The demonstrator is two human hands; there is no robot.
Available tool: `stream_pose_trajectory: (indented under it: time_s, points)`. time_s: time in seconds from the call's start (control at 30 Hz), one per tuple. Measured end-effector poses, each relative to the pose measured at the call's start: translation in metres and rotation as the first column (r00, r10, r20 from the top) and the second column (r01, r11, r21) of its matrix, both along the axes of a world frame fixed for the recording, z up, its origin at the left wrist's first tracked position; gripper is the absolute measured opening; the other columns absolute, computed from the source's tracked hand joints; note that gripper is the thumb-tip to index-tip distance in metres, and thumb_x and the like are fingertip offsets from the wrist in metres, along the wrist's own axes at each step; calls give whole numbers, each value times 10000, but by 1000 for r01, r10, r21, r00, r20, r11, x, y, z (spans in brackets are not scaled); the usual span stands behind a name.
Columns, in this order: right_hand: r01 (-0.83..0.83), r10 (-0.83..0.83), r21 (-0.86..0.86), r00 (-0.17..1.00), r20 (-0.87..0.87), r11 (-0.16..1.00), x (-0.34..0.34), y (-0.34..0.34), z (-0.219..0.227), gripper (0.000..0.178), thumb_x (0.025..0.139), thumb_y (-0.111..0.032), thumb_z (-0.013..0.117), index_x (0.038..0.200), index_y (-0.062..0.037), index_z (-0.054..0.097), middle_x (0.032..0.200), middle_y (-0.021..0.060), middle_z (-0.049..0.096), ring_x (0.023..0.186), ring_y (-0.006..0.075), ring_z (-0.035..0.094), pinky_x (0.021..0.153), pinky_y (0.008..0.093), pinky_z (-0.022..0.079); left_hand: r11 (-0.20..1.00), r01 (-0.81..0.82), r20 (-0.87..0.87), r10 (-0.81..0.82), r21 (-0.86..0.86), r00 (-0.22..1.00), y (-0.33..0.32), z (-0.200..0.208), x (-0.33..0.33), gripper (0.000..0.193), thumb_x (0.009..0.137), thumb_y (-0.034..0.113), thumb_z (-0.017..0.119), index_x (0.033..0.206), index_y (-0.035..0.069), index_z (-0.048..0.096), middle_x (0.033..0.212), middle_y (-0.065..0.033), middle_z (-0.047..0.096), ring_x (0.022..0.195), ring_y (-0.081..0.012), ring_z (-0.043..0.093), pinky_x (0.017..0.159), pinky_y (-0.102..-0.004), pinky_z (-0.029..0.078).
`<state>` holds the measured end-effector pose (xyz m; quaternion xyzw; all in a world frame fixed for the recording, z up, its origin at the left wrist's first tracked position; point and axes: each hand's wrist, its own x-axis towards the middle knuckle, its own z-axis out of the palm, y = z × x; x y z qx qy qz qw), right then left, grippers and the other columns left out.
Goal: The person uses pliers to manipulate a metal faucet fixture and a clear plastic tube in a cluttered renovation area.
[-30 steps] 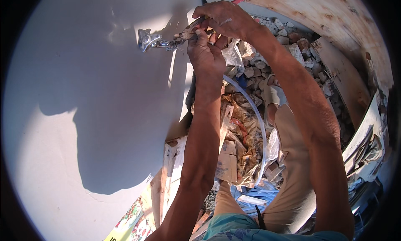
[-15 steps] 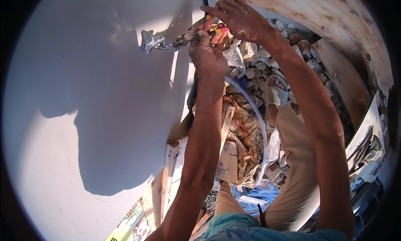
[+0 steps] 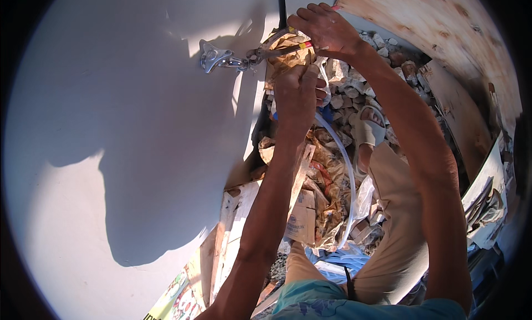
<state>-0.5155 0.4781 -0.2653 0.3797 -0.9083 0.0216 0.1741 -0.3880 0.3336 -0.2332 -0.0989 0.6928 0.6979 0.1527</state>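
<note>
A chrome tap with a knobbed handle sticks out from the pale wall. The jaws of a pair of pliers are at the tap's outer end; the handles are black with yellow and red parts. My right hand is closed around the handles at the upper middle, its palm side hidden. Just below the pliers my left hand is curled, thumb against the fingers; whatever is in it stays hidden. A clear hose curves down from beside that hand.
The pale wall fills the left side. Broken stones and crumpled brown paper sacks cover the ground, with wooden strips near the wall. A curved plywood sheet stands at the upper right. My sandalled foot rests among the stones.
My left hand has come off the pliers and moved down a little. My right hand, its fingers spread before, has closed on the handles. The view has shifted slightly.
</note>
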Motion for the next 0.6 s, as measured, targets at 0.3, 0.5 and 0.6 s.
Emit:
stream_pose_trajectory:
  time_s: [0.3,0.5,0.6]
  points:
    - [-107,105,-56,994,-32,993,-10,-1,0,511,774,-218,725,1234,-43,587,1114,82,620,1057,253,585,941,395,451,325,-541,-630,-435,-776,643,16,-3,-47,724,735,-6,656,1378,-171,367,1204,-321,525,1235,-457,507,1154,-596,211]
    - [-180,180,-2,983,-42,984,-20,6,-4,412,801,-243,690,1151,-39,616,1104,94,620,1033,264,592,934,390,449,216,-490,-534,-412,-845,739,20,-17,-82,771,687,79,741,1351,-135,413,948,-197,631,755,-314,693,1007,-552,392]
    - [-144,144,-3,988,-57,990,-20,3,-5,392,780,-227,707,1113,-38,623,1103,95,621,1034,262,592,930,393,450,175,-500,-521,-447,-848,727,12,-22,-94,648,675,116,764,1223,-99,493,850,-163,657,709,-291,702,778,-469,521]
